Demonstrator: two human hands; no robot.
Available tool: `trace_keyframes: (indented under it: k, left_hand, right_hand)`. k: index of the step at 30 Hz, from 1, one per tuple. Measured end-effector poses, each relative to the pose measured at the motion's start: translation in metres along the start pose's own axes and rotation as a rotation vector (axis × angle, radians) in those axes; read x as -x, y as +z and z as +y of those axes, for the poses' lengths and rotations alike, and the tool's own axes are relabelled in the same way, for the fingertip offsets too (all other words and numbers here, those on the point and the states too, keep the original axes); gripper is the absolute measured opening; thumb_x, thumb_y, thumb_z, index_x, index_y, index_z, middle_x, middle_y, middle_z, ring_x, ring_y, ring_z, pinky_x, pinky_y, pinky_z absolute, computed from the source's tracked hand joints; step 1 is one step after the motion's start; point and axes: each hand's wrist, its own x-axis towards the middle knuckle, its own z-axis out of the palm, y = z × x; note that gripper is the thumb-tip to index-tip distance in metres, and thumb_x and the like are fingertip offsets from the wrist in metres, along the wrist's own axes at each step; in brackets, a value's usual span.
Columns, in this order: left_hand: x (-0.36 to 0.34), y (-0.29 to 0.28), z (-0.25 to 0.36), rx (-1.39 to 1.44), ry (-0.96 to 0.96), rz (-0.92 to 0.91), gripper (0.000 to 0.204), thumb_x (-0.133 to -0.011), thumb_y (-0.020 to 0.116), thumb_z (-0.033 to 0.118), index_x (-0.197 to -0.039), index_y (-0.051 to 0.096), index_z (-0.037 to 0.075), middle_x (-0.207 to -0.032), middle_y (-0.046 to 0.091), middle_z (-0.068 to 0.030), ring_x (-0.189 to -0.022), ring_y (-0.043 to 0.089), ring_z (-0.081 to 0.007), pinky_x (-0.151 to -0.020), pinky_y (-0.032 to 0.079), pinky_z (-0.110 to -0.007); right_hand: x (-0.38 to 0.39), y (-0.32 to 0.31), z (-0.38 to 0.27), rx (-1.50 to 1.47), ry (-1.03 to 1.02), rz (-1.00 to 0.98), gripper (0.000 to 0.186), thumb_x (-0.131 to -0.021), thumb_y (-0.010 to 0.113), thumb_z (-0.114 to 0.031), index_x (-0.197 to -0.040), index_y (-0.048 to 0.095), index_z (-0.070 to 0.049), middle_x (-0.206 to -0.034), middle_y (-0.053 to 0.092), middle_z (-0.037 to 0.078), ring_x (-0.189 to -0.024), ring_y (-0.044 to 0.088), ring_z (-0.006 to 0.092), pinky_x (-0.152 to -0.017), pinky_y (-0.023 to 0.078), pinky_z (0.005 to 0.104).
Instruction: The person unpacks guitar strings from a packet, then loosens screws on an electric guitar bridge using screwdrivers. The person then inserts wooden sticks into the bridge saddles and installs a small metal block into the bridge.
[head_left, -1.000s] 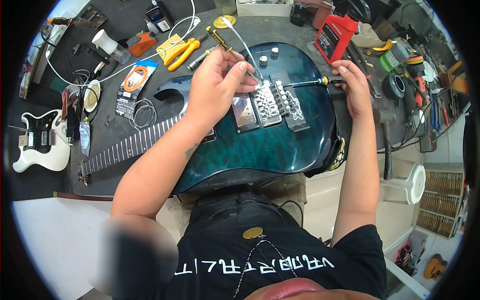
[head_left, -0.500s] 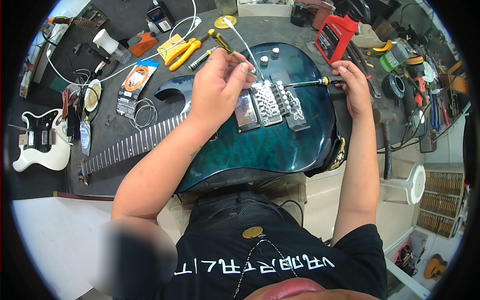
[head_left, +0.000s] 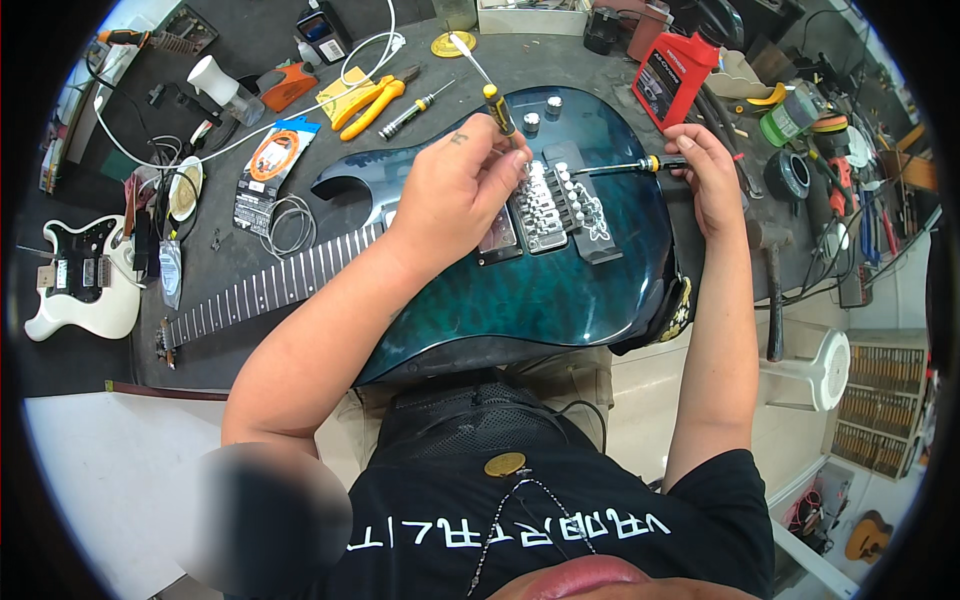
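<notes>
A dark teal electric guitar (head_left: 480, 310) lies on the bench in front of me, its neck pointing left. My left hand (head_left: 465, 185) is closed around a small yellow-and-black screwdriver (head_left: 497, 108), over the far end of the silver bridge (head_left: 541, 208). Its tip is hidden by my fingers. On the right, my right hand (head_left: 710, 180) grips a longer screwdriver (head_left: 655, 162) by its black-and-yellow handle. That one's shaft runs left over the body to the bridge saddles. A dark pad (head_left: 598, 235) sits under the bridge's right side.
Yellow-handled pliers (head_left: 372, 108) and a slim screwdriver (head_left: 415, 112) lie beyond the guitar. A red bottle (head_left: 672, 80) stands at the far right, near a dark round container (head_left: 787, 175). A white guitar body (head_left: 85, 280) is at left; a hammer (head_left: 773, 285) hangs over the right edge.
My left hand has shifted slightly right, toward the bridge, and its screwdriver now stands more upright. My right hand stays nearly still with its screwdriver.
</notes>
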Motion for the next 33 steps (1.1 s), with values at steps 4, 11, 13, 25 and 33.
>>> trace_keyframes:
  k: [4, 11, 13, 25, 33]
  left_hand:
    - [0.001, 0.000, -0.001, -0.105, 0.038, -0.014, 0.010, -0.105, 0.061, 0.005, -0.113, 0.060, 0.000, -0.099, 0.075, -0.0092, -0.090, 0.077, -0.0188, -0.082, 0.062, -0.032]
    - [0.000, 0.000, -0.002, -0.113, 0.050, -0.003, 0.010, -0.105, 0.061, 0.005, -0.113, 0.060, 0.000, -0.099, 0.076, -0.0091, -0.089, 0.077, -0.0188, -0.082, 0.062, -0.032]
    - [0.000, 0.000, -0.003, -0.107, 0.050, -0.003, 0.010, -0.105, 0.061, 0.005, -0.113, 0.060, 0.000, -0.099, 0.076, -0.0091, -0.089, 0.077, -0.0187, -0.081, 0.062, -0.032]
    - [-0.002, 0.004, 0.000, -0.033, 0.038, 0.036, 0.009, -0.104, 0.064, 0.005, -0.109, 0.059, -0.001, -0.098, 0.076, -0.0115, -0.086, 0.077, -0.0199, -0.078, 0.062, -0.033]
    - [-0.015, -0.018, 0.000, 0.478, -0.115, 0.356, 0.011, -0.108, 0.058, 0.007, -0.115, 0.056, 0.000, -0.103, 0.070, -0.0105, -0.086, 0.074, -0.0173, -0.077, 0.063, -0.031]
  right_hand:
    - [0.000, 0.001, -0.001, 0.000, -0.002, 0.002, 0.029, -0.104, 0.063, -0.029, -0.123, 0.069, -0.008, -0.107, 0.067, -0.002, -0.104, 0.060, 0.0077, -0.087, 0.043, 0.0268]
    - [-0.001, 0.000, 0.001, 0.017, -0.015, 0.011, 0.028, -0.101, 0.064, -0.032, -0.118, 0.073, -0.010, -0.109, 0.069, -0.003, -0.105, 0.062, 0.0077, -0.084, 0.045, 0.0262]
    - [-0.001, 0.000, 0.002, 0.014, -0.013, 0.014, 0.029, -0.101, 0.064, -0.032, -0.118, 0.073, -0.010, -0.109, 0.069, -0.003, -0.105, 0.062, 0.0077, -0.085, 0.045, 0.0263]
    - [-0.001, -0.001, 0.002, -0.003, 0.003, 0.009, 0.030, -0.105, 0.062, -0.029, -0.124, 0.069, -0.007, -0.106, 0.067, -0.001, -0.103, 0.061, 0.0087, -0.086, 0.043, 0.0262]
    - [0.002, 0.043, -0.061, 0.358, -0.425, 0.112, 0.021, -0.096, 0.073, -0.011, -0.115, 0.069, -0.004, -0.097, 0.068, 0.001, -0.095, 0.062, 0.0094, -0.084, 0.049, 0.0270]
